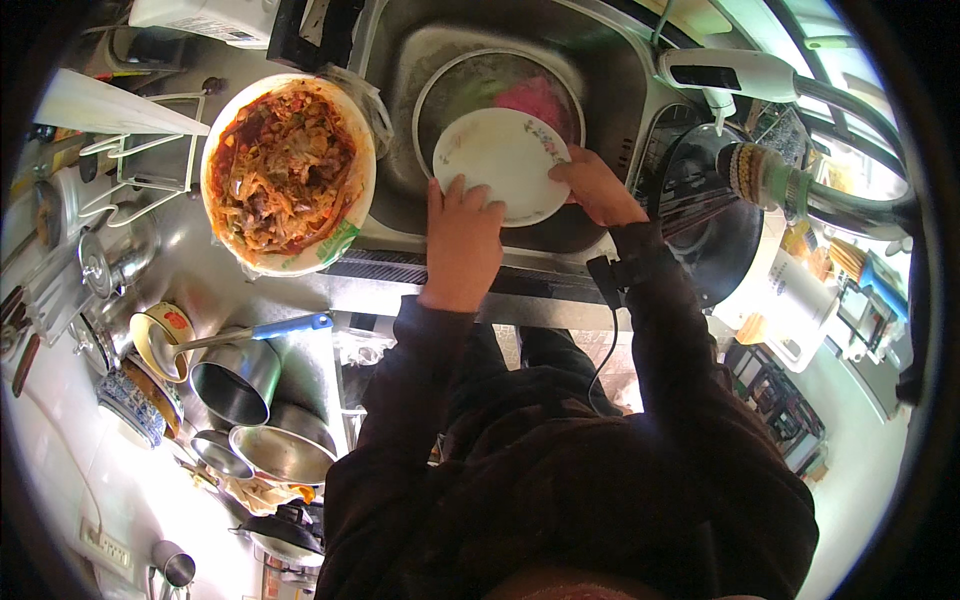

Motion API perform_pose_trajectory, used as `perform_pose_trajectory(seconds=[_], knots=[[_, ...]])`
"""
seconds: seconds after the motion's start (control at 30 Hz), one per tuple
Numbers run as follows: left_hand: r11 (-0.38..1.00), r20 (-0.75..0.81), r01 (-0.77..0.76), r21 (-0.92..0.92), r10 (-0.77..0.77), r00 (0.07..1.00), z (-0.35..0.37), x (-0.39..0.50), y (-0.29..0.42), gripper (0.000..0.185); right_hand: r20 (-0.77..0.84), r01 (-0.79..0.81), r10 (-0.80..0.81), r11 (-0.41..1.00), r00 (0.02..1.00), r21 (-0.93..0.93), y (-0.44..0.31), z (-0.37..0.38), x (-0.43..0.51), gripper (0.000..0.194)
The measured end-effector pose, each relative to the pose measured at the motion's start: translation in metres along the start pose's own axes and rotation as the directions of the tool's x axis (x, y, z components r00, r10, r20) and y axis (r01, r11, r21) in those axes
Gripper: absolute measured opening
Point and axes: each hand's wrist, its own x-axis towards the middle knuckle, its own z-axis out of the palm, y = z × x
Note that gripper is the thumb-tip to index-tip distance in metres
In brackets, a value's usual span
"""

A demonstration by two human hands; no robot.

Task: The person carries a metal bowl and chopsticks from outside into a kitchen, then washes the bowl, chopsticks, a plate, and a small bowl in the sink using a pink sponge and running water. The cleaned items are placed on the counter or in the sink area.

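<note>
Over the steel sink [390,180] I hold a white oval-looking plate [506,161] with a floral pattern along its rim. My right hand [600,187] grips the plate's right edge, thumb on the upper face. The fingers of my left hand [465,247] lie over its near left rim; the left thumb is hard to make out. Beneath the plate, a round metal basin [469,79] sits in the sink, partly covered by it. A pink cloth-like item [536,101] lies in the basin.
Left of the sink stands a large bowl of red, oily food [289,165]. A faucet [832,210] and a black wok [712,255] are on the right. Steel pots [236,375], a blue-handled ladle [289,325] and a white wire rack [157,180] stand left.
</note>
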Motion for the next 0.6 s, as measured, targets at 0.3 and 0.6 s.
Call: perform_pose_trajectory(seconds=[0.3, 0.6], knots=[[0.990, -0.142, -0.107, -0.096, 0.093, 0.985, -0.015, -0.005, 0.011, 0.011, -0.143, 0.003, -0.018, 0.994, 0.990, -0.108, 0.001, -0.001, -0.010, 0.033], [0.998, -0.278, 0.008, -0.062, -0.025, 0.960, -0.026, -0.011, 0.012, 0.019, -0.076, 0.006, -0.005, 1.000, 0.997, 0.015, 0.000, 0.013, -0.018, 0.036]])
